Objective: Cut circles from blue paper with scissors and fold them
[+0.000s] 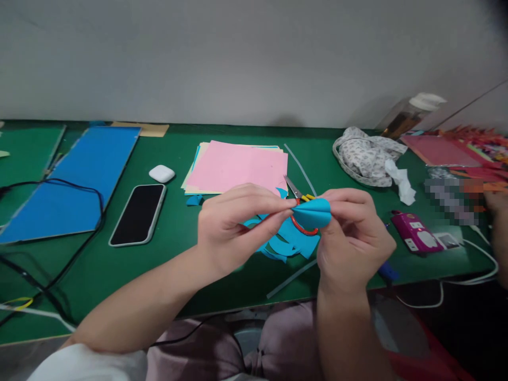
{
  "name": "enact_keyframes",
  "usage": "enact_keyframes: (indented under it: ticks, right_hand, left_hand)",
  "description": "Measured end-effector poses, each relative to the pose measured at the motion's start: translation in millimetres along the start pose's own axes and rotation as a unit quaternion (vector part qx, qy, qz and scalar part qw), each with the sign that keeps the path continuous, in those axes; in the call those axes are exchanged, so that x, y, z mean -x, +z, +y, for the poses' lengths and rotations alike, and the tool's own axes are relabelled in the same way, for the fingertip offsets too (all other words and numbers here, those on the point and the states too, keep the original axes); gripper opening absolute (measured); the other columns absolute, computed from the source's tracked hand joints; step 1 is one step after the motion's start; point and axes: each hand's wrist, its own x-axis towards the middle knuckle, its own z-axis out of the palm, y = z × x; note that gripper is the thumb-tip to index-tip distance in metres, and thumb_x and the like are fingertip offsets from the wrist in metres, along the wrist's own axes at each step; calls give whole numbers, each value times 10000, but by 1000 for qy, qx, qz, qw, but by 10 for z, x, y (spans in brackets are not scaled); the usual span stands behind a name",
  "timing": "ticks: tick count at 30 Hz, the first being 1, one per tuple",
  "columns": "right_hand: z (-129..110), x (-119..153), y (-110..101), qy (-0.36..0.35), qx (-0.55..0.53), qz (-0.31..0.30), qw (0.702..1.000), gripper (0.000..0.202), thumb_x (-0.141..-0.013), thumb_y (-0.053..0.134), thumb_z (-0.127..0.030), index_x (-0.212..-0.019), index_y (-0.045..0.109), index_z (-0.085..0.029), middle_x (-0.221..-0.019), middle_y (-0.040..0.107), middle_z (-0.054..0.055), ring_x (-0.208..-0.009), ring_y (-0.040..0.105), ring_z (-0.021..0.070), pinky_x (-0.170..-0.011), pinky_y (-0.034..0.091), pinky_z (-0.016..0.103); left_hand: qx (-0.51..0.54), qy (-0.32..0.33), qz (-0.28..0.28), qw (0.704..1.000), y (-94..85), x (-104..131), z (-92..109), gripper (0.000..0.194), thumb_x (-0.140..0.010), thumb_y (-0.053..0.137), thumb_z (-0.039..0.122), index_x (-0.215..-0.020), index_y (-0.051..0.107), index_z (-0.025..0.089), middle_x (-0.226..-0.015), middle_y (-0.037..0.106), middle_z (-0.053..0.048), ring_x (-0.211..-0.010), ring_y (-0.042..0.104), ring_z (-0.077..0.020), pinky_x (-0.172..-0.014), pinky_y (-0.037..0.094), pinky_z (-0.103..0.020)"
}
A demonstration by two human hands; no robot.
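Between my two hands a blue paper piece (312, 212) with rounded ends and creases is held above the table. My left hand (234, 225) pinches its narrow left tip between thumb and fingers. On its wide right end, the thumb and fingers of my right hand (353, 233) are closed. Behind and below it lie scissors (292, 187) with red and yellow on the handles, partly hidden by the paper. Curved blue paper scraps (283, 244) are spread on the table underneath. A stack of pink paper (238, 166) with other colours below lies just beyond my hands.
To the left are a phone (138, 216), a white earbud case (162, 173), a blue board (75, 185) and black cables (85, 248). On the right sit a patterned cloth item (367, 156), a bottle (413, 116), a magenta device (416, 233) and another person's arm (499, 227).
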Motion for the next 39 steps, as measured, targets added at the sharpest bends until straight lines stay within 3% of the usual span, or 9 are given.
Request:
enact_keyframes:
  ticks: [9, 18, 28, 39]
  right_hand:
    - [26, -12, 2, 3, -12, -2, 1000, 114, -799, 675, -143, -809, 698, -254, -819, 636, 8, -769, 631, 164, -628, 527, 322]
    - [20, -8, 2, 6, -33, -13, 999, 74, -797, 690, -167, -810, 703, -239, -817, 638, 14, -767, 627, 166, -629, 531, 321]
    - [30, -29, -11, 3, -48, 0, 999, 103, -807, 685, -168, -812, 708, -268, -803, 640, 11, -747, 629, 166, -615, 526, 328]
    - [-1, -20, -26, 3, -14, -17, 1000, 97, -804, 682, -163, -805, 696, -259, -819, 648, 15, -759, 635, 170, -626, 538, 334]
  left_hand:
    - [-10, -16, -25, 1000, -18, 35, -24, 327, -790, 696, 105, -1104, 697, 198, -988, 756, -57, -868, 720, -137, -773, 577, -199]
    - [14, -7, -31, 999, -27, 36, 0, 317, -787, 683, 69, -1052, 714, 238, -919, 766, -26, -846, 727, -165, -737, 602, -246]
    - [4, -42, 10, 999, -9, 16, -1, 111, -780, 684, 104, -879, 689, 153, -800, 732, -46, -762, 697, -151, -683, 576, -251]
    - [-30, -30, -2, 999, 3, 19, 13, 121, -778, 649, 71, -865, 667, 154, -791, 714, -46, -749, 680, -147, -659, 557, -257]
